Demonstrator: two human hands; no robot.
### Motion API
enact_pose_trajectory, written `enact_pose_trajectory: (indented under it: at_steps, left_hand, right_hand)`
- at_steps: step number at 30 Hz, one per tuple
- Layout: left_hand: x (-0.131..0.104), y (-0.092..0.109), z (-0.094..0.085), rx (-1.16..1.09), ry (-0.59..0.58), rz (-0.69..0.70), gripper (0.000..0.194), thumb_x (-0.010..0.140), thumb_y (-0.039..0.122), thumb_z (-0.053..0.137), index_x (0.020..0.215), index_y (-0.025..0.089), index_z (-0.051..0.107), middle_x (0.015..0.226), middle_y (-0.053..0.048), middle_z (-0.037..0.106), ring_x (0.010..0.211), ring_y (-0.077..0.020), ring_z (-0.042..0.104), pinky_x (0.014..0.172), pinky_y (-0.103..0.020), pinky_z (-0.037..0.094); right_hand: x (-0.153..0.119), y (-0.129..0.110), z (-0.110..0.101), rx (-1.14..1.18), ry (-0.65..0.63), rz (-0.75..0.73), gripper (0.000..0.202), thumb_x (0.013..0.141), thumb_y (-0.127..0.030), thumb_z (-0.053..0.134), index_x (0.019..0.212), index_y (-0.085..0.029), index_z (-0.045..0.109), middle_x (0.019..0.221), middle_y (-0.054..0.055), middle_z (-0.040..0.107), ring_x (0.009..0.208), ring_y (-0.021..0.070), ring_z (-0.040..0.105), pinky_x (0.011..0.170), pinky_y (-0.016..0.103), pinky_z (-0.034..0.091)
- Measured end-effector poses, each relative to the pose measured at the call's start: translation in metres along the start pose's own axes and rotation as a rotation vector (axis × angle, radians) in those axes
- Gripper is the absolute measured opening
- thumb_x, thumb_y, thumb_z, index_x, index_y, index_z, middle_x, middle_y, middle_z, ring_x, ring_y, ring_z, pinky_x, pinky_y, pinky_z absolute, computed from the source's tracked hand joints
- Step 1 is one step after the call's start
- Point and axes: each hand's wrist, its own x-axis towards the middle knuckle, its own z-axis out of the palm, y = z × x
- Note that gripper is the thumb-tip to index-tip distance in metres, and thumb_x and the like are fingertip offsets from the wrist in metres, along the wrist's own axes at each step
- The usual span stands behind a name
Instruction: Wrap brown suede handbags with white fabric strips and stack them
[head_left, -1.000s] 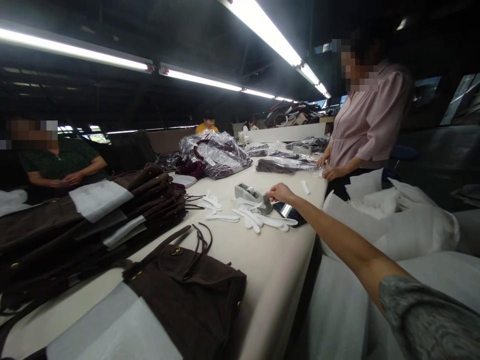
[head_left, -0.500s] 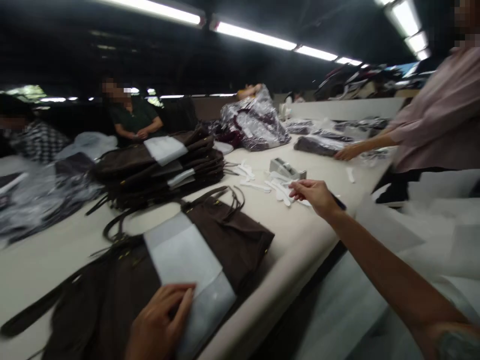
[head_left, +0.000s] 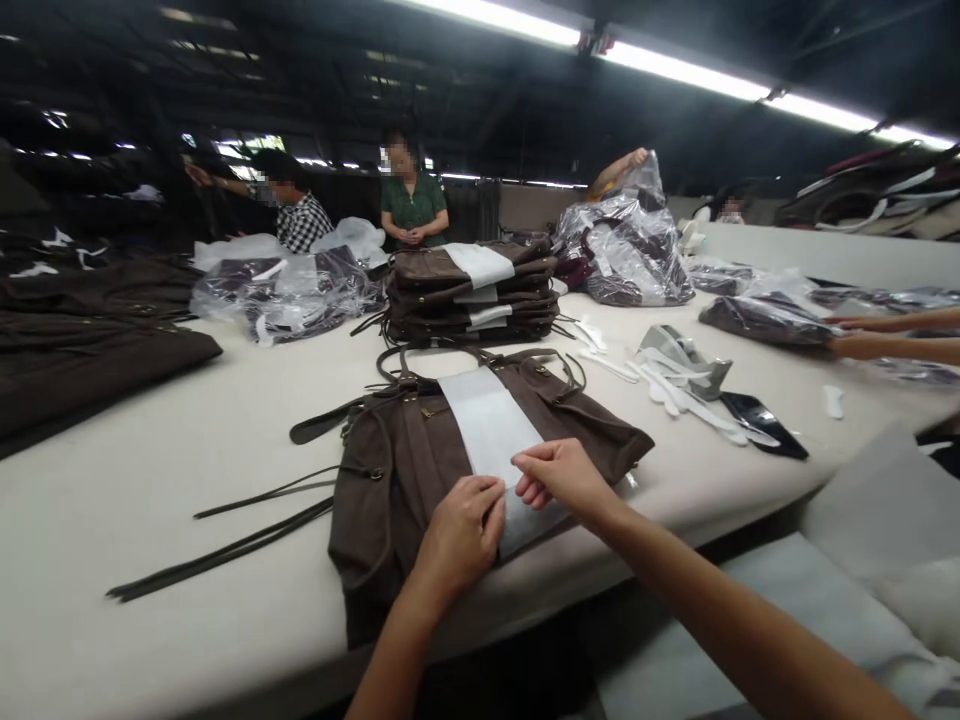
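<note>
A dark brown handbag (head_left: 427, 450) lies flat before me on the table, its handles pointing away. Around its middle runs a white paper band (head_left: 480, 410). My left hand (head_left: 465, 525) presses on the band near the bag's close side, fingers bent and closed at the overlapping paper. Just to its right, over the same band, my right hand (head_left: 559, 475) has thumb and forefinger pinched together; whatever they hold is too small to make out. A grey tape dispenser (head_left: 679, 355) stands to the right among several white paper strips (head_left: 667, 390).
Behind the bag rises a stack of brown handbags (head_left: 465, 290) with paper bands. A dark phone (head_left: 765, 425) lies at right. Plastic-wrapped bags (head_left: 622, 250) sit farther back. More brown bags (head_left: 90, 340) lie at left. Co-workers are across the table; another person's hands (head_left: 862, 345) reach in at right.
My right hand has come from the tape dispenser over to the paper band, beside my left hand. The view has swung to the right-hand side's opposite, the left.
</note>
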Motion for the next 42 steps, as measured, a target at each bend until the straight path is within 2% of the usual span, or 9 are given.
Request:
enact_pose_trajectory:
  at_steps: [8, 13, 21, 28, 30, 33, 35, 38, 42]
  left_hand:
    - [-0.008, -0.008, 0.008, -0.140, 0.127, -0.025, 0.024, 0.090, 0.018, 0.050, 0.098, 0.018, 0.074, 0.105, -0.008, 0.073, 0.104, -0.0198, 0.067, 0.098, -0.034, 0.053]
    - [-0.006, -0.007, 0.006, -0.160, 0.119, -0.027, 0.024, 0.091, 0.017, 0.050, 0.090, 0.017, 0.074, 0.100, -0.008, 0.073, 0.099, -0.0190, 0.067, 0.096, -0.032, 0.053]
    - [-0.006, -0.009, 0.008, -0.141, 0.079, -0.040, 0.026, 0.092, 0.018, 0.049, 0.091, 0.016, 0.074, 0.100, -0.008, 0.073, 0.099, -0.0196, 0.067, 0.096, -0.032, 0.052]
    - [-0.007, -0.008, 0.008, -0.138, 0.080, -0.033, 0.026, 0.092, 0.017, 0.049, 0.096, 0.013, 0.074, 0.103, -0.010, 0.073, 0.104, -0.0208, 0.065, 0.099, -0.033, 0.051]
    - [-0.007, -0.008, 0.008, -0.144, 0.095, -0.021, 0.026, 0.092, 0.016, 0.048, 0.095, 0.013, 0.074, 0.103, -0.010, 0.073, 0.104, -0.0206, 0.066, 0.099, -0.033, 0.051]
    - [-0.008, -0.008, 0.009, -0.143, 0.133, 0.000, 0.025, 0.092, 0.016, 0.048, 0.092, 0.014, 0.074, 0.101, -0.009, 0.073, 0.100, -0.0205, 0.067, 0.096, -0.033, 0.052]
    - [-0.009, -0.009, 0.009, -0.146, 0.168, 0.008, 0.024, 0.091, 0.015, 0.049, 0.092, 0.015, 0.073, 0.099, -0.008, 0.073, 0.098, -0.0200, 0.068, 0.095, -0.032, 0.053]
    - [-0.009, -0.009, 0.009, -0.156, 0.190, 0.014, 0.022, 0.090, 0.014, 0.050, 0.090, 0.015, 0.073, 0.096, -0.007, 0.073, 0.095, -0.0186, 0.068, 0.092, -0.030, 0.054]
    - [-0.009, -0.009, 0.008, -0.129, 0.174, 0.033, 0.021, 0.089, 0.013, 0.051, 0.088, 0.015, 0.072, 0.095, -0.007, 0.074, 0.092, -0.0183, 0.069, 0.090, -0.031, 0.055]
  right_hand:
    - [0.014, 0.014, 0.022, -0.075, 0.052, 0.153, 0.004, 0.087, -0.008, 0.056, 0.085, -0.010, 0.059, 0.050, 0.001, 0.063, 0.040, 0.0095, 0.058, 0.038, 0.014, 0.047]
    - [0.015, 0.008, 0.023, -0.253, 0.028, 0.225, 0.020, 0.086, -0.005, 0.054, 0.100, -0.016, 0.044, 0.045, -0.005, 0.059, 0.035, 0.0118, 0.054, 0.033, 0.016, 0.042]
    - [0.015, 0.008, 0.015, -0.602, -0.040, 0.210, 0.022, 0.091, -0.022, 0.058, 0.079, -0.021, 0.039, 0.035, -0.007, 0.048, 0.026, 0.0088, 0.040, 0.027, 0.015, 0.024]
    - [-0.040, 0.036, -0.010, -0.641, -0.151, 0.193, 0.020, 0.089, -0.029, 0.057, 0.076, -0.022, 0.043, 0.034, -0.008, 0.045, 0.026, 0.0102, 0.037, 0.027, 0.017, 0.022]
    - [-0.060, 0.037, -0.017, -0.713, -0.103, 0.012, 0.022, 0.088, -0.034, 0.059, 0.074, -0.020, 0.049, 0.043, -0.005, 0.053, 0.033, 0.0116, 0.047, 0.032, 0.019, 0.034]
    - [-0.067, 0.033, -0.021, -0.873, 0.044, -0.605, 0.019, 0.094, -0.033, 0.051, 0.091, -0.018, 0.063, 0.085, 0.007, 0.071, 0.077, 0.0187, 0.068, 0.070, 0.029, 0.056]
    - [-0.055, 0.032, -0.019, -0.968, -0.007, -0.880, 0.029, 0.098, -0.026, 0.043, 0.119, -0.018, 0.060, 0.118, 0.011, 0.067, 0.112, 0.0213, 0.062, 0.098, 0.037, 0.050]
    - [-0.026, 0.038, -0.015, -1.105, -0.161, -0.886, 0.041, 0.100, -0.020, 0.034, 0.140, -0.018, 0.045, 0.135, 0.010, 0.058, 0.126, 0.0193, 0.052, 0.111, 0.043, 0.039]
    - [-0.003, 0.043, -0.010, -1.205, -0.191, -0.787, 0.045, 0.102, -0.023, 0.031, 0.145, -0.013, 0.037, 0.136, 0.010, 0.057, 0.130, 0.0183, 0.049, 0.118, 0.046, 0.029]
